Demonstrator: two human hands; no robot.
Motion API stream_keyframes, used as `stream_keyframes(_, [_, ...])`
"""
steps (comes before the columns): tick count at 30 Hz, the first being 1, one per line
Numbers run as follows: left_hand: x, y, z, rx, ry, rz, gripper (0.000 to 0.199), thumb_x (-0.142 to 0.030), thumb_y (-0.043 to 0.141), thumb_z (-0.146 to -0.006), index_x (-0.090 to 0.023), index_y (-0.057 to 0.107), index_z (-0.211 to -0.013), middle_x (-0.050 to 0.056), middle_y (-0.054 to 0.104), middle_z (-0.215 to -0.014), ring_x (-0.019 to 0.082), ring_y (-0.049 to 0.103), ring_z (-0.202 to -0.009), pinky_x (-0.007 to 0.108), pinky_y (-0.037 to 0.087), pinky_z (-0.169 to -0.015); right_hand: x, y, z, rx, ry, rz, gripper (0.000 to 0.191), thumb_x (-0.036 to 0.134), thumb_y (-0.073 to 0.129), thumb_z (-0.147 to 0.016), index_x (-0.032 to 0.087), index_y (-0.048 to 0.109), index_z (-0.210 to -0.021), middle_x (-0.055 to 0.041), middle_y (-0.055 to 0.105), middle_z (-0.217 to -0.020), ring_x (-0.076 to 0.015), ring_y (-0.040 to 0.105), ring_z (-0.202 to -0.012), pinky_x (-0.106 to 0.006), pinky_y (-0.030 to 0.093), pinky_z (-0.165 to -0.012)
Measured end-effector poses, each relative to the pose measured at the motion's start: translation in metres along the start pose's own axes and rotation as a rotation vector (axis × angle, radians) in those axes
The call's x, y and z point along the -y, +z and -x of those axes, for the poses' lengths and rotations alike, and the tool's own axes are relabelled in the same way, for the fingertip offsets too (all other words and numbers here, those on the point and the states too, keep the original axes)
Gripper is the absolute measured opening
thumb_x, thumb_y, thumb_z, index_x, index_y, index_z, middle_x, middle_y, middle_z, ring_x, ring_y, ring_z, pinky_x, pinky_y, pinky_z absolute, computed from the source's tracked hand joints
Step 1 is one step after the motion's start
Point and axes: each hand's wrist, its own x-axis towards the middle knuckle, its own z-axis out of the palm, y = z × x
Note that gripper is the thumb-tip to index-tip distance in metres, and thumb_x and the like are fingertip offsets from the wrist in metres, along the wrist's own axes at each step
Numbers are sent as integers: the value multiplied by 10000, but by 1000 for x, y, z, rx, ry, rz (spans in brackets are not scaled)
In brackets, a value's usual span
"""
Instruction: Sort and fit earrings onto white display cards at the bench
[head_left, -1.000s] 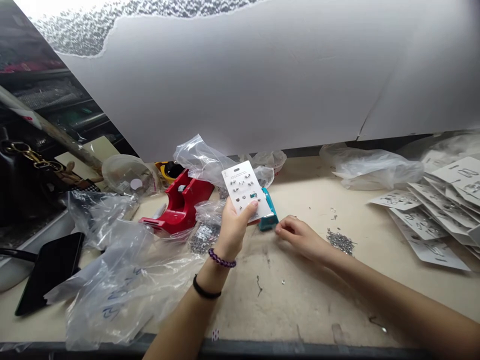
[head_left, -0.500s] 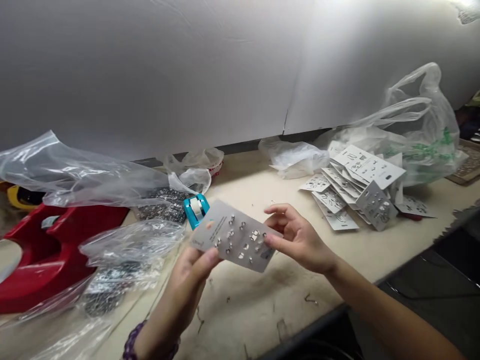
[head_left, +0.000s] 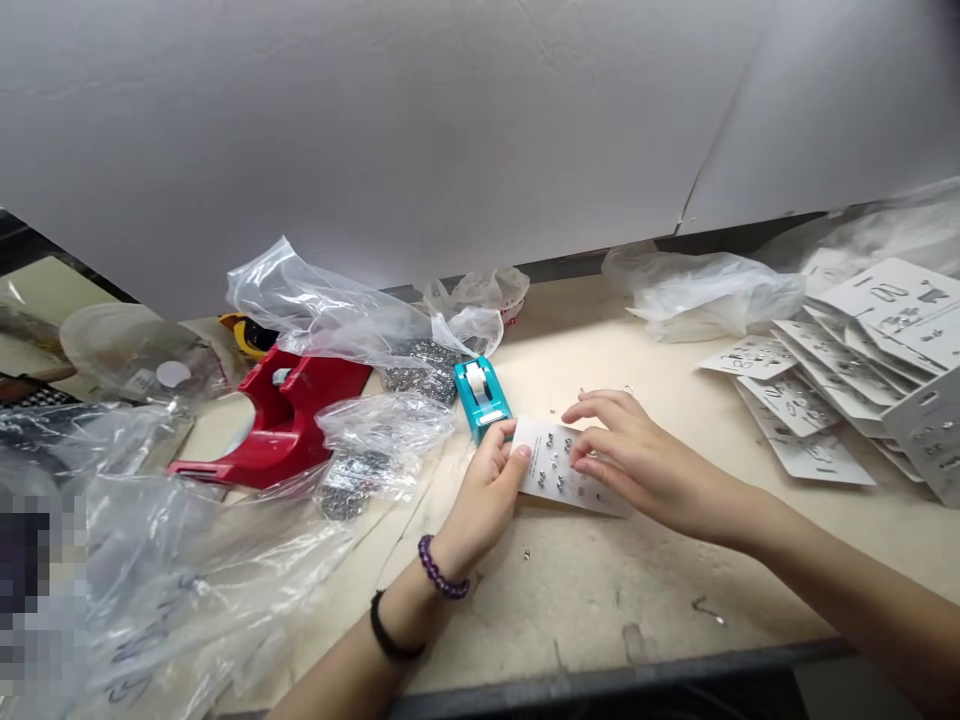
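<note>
The table [head_left: 555, 350] bears bags [head_left: 315, 300] and a teal dispenser [head_left: 482, 400]; left grip [head_left: 489, 492] pinches a card [head_left: 551, 480], right grip [head_left: 646, 465] unclear.

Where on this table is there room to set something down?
Mostly bare: the table between the teal tape dispenser and the white bag at the back; also between the held card and the front edge, apart from small metal bits. Crowded: the left, with clear bags and a red dispenser, and the right, under piled cards.

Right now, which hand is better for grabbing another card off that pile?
Probably the right hand: it's nearer the pile of cards. The left hand is farther away and already holding a white card by one end.
</note>
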Motion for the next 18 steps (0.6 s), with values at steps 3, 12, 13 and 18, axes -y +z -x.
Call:
stream_keyframes(3, [3, -2, -2, 3, 3, -24, 319, -351, 505, -802, -167, 399, -1040, 10, 592, -765, 120, 564, -625, 234, 439, -592, 0, 11, -2, -33, 1, 104, 143, 192, 455, -839, 159, 589, -800, -97, 531, -1105, -248, 363, -1173, -433, 390, -934])
stream_keyframes(12, [12, -1, 5, -100, 283, -446, 392, -310, 388, -867, -195, 256, -1219, 41, 563, -843, 152, 543, -667, 304, 426, -649, 0, 28, -4, -160, -38, 178, 125, 176, 473, -828, 159, 593, -799, -97, 566, -1029, -269, 414, -1115, -468, 412, -887])
stream_keyframes(13, [11, -1, 6, -113, 327, -538, 344, -297, 377, -872, -193, 301, -1191, 42, 557, -844, 149, 537, -664, 303, 421, -650, 0, 28, -4, -151, -42, 156, 120, 170, 474, -826, 162, 592, -805, -96, 566, -1023, -264, 427, -1096, -463, 421, -868])
stream_keyframes(18, [0, -4, 6, -56, 430, -828, 147, -264, 410, -860, -181, 519, -913, 39, 584, -895, 154, 547, -825, 280, 406, -755, 1, 28, -4, -110, -30, 83, 154, 161, 425, -847, 144, 574, -813, -108, 543, -1020, -224, 475, -988, -401, 448, -801])
